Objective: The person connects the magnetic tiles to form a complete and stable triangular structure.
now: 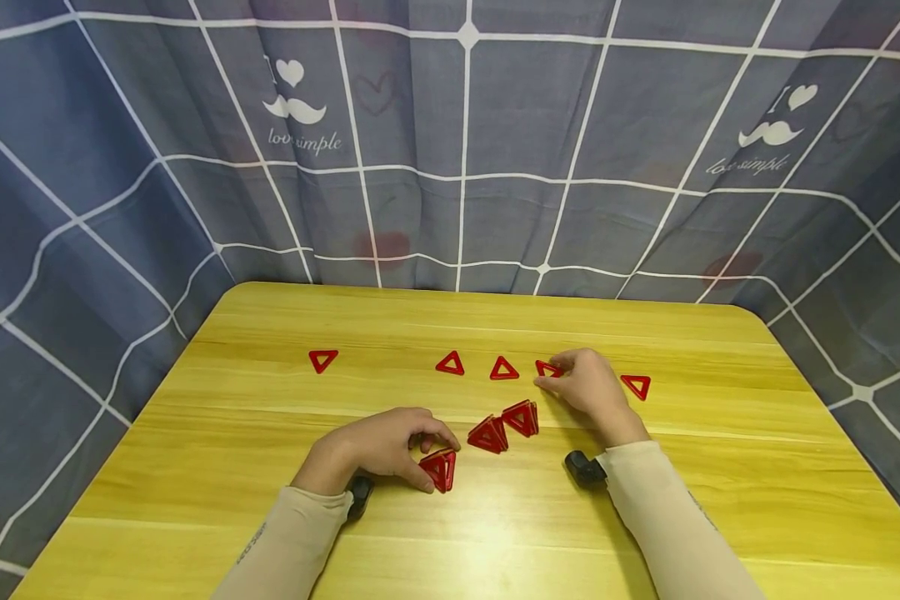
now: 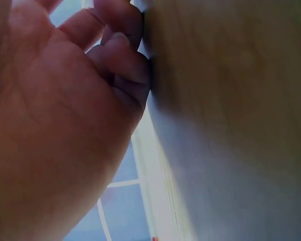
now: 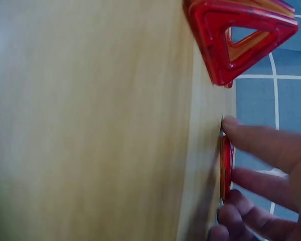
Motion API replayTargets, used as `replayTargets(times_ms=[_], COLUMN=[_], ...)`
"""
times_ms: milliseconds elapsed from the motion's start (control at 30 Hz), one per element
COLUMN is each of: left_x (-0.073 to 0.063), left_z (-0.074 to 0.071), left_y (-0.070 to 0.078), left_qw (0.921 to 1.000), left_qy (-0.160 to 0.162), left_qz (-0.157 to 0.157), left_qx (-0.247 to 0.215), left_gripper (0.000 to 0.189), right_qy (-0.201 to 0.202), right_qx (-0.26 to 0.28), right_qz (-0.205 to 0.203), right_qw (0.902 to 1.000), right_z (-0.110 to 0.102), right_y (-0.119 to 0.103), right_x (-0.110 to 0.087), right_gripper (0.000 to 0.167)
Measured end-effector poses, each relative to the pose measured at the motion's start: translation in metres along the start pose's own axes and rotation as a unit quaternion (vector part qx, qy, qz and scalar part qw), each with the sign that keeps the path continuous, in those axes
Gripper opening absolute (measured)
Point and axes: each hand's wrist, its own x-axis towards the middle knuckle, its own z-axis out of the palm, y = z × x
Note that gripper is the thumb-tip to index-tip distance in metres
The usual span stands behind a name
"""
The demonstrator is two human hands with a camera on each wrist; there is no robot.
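Observation:
My left hand [image 1: 382, 446] holds a small pyramid of red triangle frames [image 1: 438, 470] between thumb and fingertips, at the front of the table. In the left wrist view the curled fingers [image 2: 123, 60] rest against the wood, and the pyramid is hidden. Farther back on the right, my right hand [image 1: 591, 390] has its thumb and fingertips around a flat red triangle frame [image 1: 547, 370]. The right wrist view shows this triangle edge-on, lying on the table between the fingers. Two more red pyramids, a left one [image 1: 487, 434] and a right one [image 1: 521, 417], stand between the hands.
Loose flat triangles lie along the back: one at far left [image 1: 322, 360], two near the middle [image 1: 451, 363] and one at far right [image 1: 636, 386]. The wooden table [image 1: 195, 467] ends at a blue checked curtain [image 1: 412, 208] behind.

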Motion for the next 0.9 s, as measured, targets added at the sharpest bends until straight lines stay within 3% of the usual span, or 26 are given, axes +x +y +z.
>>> replayTargets(times_ms=[167,567,900], left_x=[0.001,0.000,0.000], left_z=[0.000,0.000,0.000], left_y=[0.000,-0.002,-0.002], left_qw=[1.0000,0.9999,0.9998], left_qy=[-0.001,-0.007,-0.006], left_qz=[0.004,-0.001,-0.003], left_qx=[-0.001,-0.012,-0.019], left_gripper=[0.051,0.045,0.046], right_qy=[0.003,0.019,0.028], right_qx=[0.000,0.051,0.111], right_qz=[0.002,0.021,-0.051], right_qw=[1.0000,0.9983,0.9921], right_z=[-0.002,-0.015,-0.015], right_y=[-0.001,-0.005,-0.031], right_x=[-0.001,-0.014,-0.044], right_gripper=[0.039,0.040,0.031])
